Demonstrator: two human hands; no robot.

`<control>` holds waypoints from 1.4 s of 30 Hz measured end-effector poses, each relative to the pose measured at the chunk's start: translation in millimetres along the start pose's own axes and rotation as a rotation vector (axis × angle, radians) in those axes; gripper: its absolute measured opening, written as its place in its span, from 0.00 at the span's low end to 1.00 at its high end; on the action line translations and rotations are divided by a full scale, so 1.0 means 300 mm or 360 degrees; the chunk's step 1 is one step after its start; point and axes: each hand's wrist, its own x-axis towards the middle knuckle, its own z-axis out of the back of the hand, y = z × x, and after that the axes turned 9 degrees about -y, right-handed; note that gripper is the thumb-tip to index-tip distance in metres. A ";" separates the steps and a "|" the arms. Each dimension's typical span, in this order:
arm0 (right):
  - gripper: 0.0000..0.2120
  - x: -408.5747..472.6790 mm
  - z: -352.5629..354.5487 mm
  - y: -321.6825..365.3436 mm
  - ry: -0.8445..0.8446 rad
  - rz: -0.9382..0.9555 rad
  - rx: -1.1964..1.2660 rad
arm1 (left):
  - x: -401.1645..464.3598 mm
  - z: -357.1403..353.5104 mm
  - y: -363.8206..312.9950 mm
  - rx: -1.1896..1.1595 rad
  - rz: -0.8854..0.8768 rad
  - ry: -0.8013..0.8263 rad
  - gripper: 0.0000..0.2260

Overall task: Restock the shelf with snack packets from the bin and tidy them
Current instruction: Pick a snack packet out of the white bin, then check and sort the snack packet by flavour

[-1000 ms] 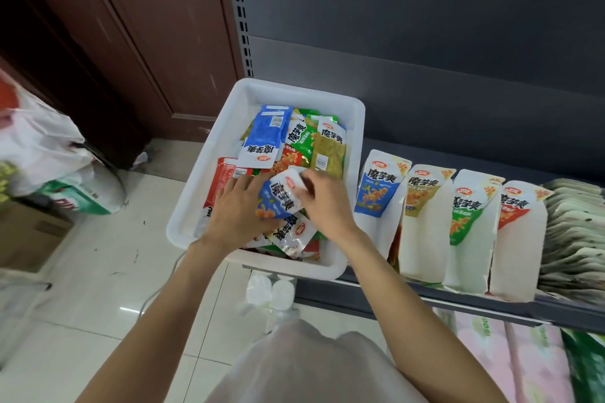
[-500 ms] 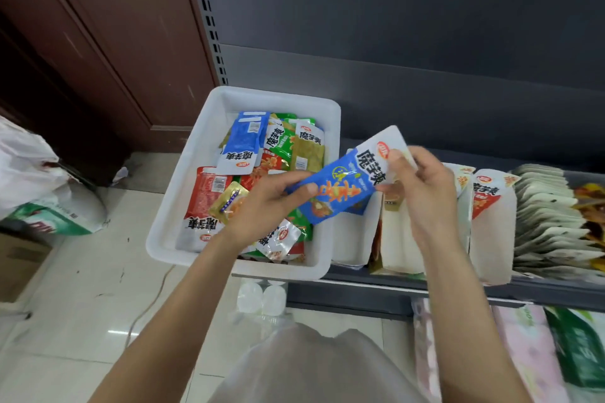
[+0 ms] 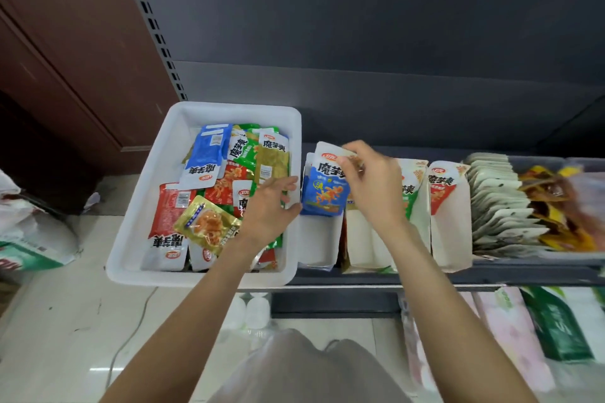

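Blue-and-white foil snack packet point(image 3: 324, 188) hangs upright from your right hand point(image 3: 373, 186), pinched at its top corner by thumb and fingers, over the leftmost white cardboard display box point(image 3: 319, 239) on the dark grey metal shelf point(image 3: 458, 275). Your left hand point(image 3: 268, 209) hovers with loose, spread fingers above the white plastic bin point(image 3: 144, 206), grasping nothing; its fingertips are just beside the packet. That bin holds a jumble of red, green, blue and gold packets. More boxes point(image 3: 450, 232) stand rightward, then a row of pale pouches point(image 3: 497, 203).
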 end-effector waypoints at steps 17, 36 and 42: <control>0.13 -0.027 -0.122 -0.089 0.0019 0.0366 -0.0477 | -0.015 0.012 0.033 0.0014 -0.0148 -0.0090 0.18; 0.29 -0.255 -0.387 0.305 0.1310 0.0156 -0.0607 | -0.088 0.346 0.367 0.0584 -0.0035 0.0114 0.30; 0.30 -0.276 -0.436 0.330 0.1276 -0.0100 -0.0564 | -0.057 0.365 0.404 0.0508 -0.0144 0.0130 0.29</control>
